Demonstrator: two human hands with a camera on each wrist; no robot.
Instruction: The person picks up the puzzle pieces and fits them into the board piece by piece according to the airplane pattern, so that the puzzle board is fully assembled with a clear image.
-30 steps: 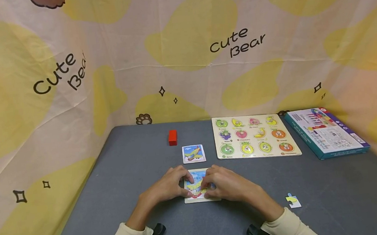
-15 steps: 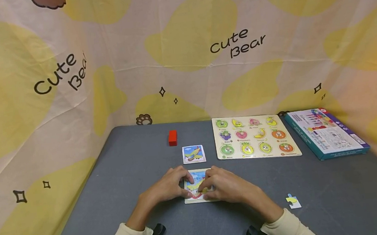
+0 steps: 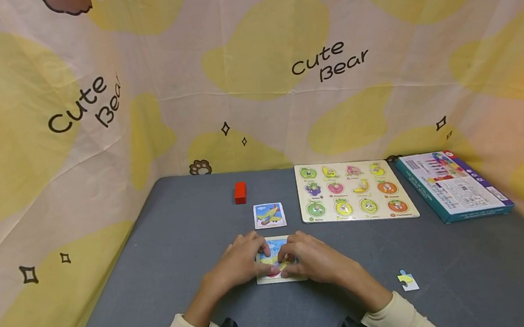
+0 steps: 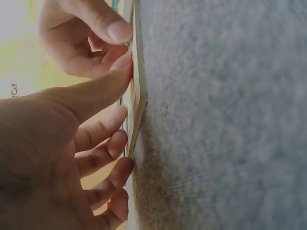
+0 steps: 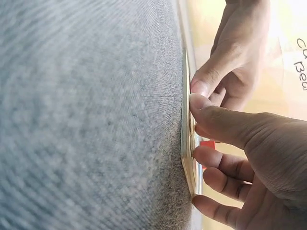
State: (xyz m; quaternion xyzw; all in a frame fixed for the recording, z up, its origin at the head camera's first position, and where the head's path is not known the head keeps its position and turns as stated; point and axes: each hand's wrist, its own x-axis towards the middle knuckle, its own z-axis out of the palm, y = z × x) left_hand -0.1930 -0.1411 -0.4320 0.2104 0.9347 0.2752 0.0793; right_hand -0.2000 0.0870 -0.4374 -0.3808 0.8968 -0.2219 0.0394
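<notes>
A small jigsaw puzzle (image 3: 269, 252) with an aeroplane picture lies in its pale board in front of me. My left hand (image 3: 243, 260) touches it from the left, its thumb pressing near the red part at the lower edge and its other fingers loosely bent on the far left side. From the right my right hand (image 3: 313, 256) pinches at a puzzle piece within the board, mostly hidden by the fingers. Both thumb tips nearly meet over the board edge (image 5: 187, 139) in the right wrist view. A matching aeroplane picture card (image 3: 269, 215) lies just beyond the puzzle.
One loose jigsaw piece (image 3: 407, 280) lies to the right, near the right forearm. A red block (image 3: 240, 193) stands behind the picture card. At the back right are a fruit puzzle board (image 3: 352, 215) and a teal-edged box (image 3: 458, 184). Patterned cloth (image 3: 252, 78) bounds the table.
My left thumb has slid right across the lower part of the puzzle. The right fingertips shifted slightly left, then back right. The loose piece and other things stayed put.
</notes>
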